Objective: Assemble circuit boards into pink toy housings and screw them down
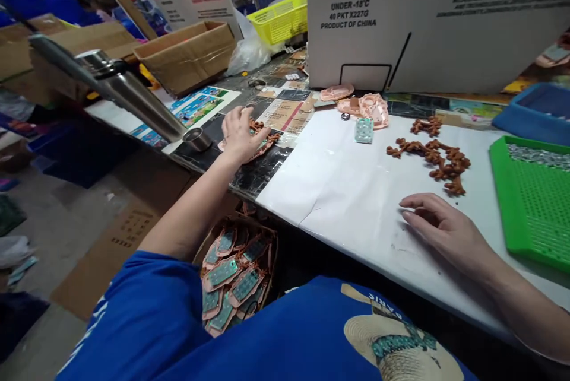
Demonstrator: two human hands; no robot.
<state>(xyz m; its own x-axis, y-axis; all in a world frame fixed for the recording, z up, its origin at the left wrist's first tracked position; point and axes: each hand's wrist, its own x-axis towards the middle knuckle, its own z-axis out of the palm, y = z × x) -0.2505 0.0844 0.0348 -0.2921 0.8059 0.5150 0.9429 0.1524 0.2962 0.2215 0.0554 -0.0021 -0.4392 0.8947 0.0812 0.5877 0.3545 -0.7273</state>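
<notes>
My left hand (238,132) reaches far left across the table and presses down on a pile of pink plastic pieces with brown parts (262,135); whether it grips any of them I cannot tell. My right hand (439,229) rests flat on the white sheet (347,191), fingers apart, holding nothing. A heap of brown plastic sprue pieces (434,155) lies just beyond it. Pink shells (367,107) and a small green keypad piece (364,130) sit farther back.
A green perforated tray (529,203) stands at the right, a blue tray (534,111) behind it. A big "KEEP FROZEN" carton (423,19) blocks the back. A steel flask (124,93) lies tilted at the left. A box of pink-and-green parts (234,277) sits under the table edge.
</notes>
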